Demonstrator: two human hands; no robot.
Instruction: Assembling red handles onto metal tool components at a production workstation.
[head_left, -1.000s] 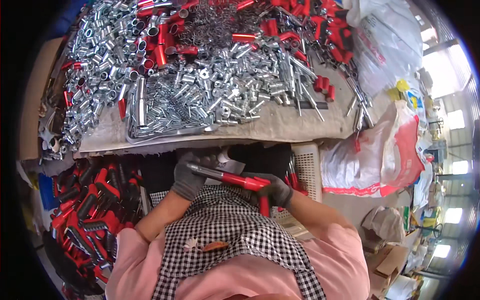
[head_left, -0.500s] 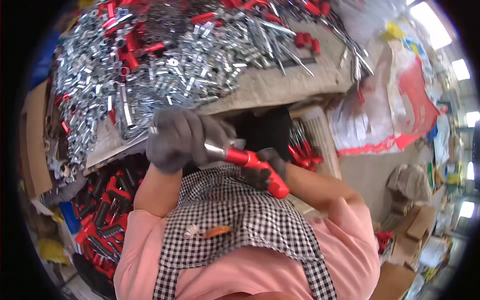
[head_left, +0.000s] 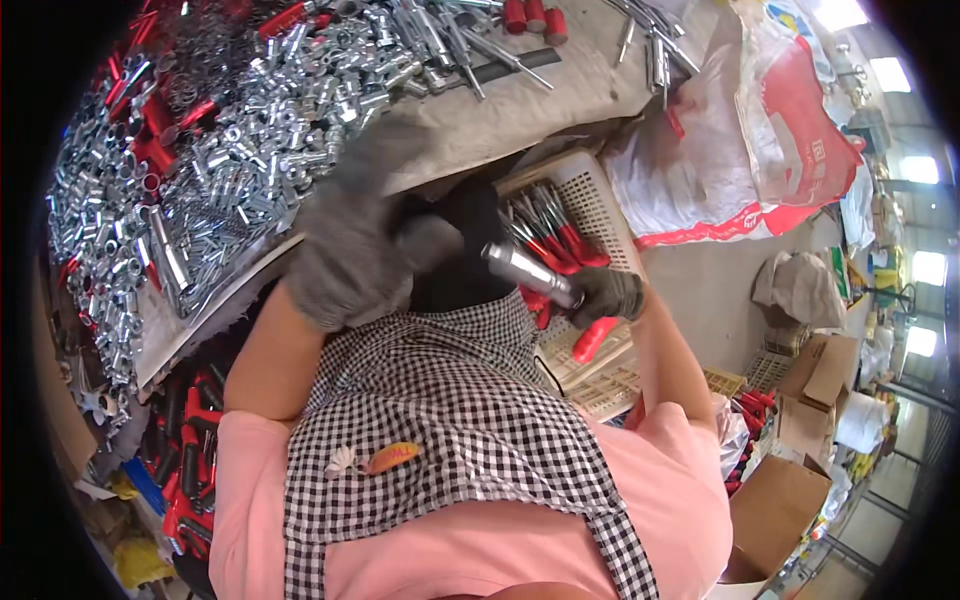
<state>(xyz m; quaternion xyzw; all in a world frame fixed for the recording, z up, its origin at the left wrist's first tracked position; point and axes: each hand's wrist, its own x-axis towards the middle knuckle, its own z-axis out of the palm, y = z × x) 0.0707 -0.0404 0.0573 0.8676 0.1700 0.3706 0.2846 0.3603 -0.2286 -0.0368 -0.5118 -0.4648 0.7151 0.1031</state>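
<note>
My right hand, in a grey glove, is closed around a red-handled tool with a silver tubular barrel. Its barrel points up and left; the rounded red end sticks out below my fingers. What joins the two parts is hidden inside the glove. My left hand, also gloved, is blurred at the table's near edge. Its fingers reach toward the heap of small silver metal sleeves, with the thumb apart and nothing visible in the grasp. A larger silver tube lies left of that hand.
A cream plastic basket holds several red-handled tools just beyond my right hand. Red and black handles are piled at lower left. A white and red sack stands at right, with cardboard boxes lower down. Red cylinders stand on the table.
My left hand has come off the tool's silver end and its fingers now stretch toward the heap. My right hand has carried the tool rightward, toward the basket. The whole view has shifted.
</note>
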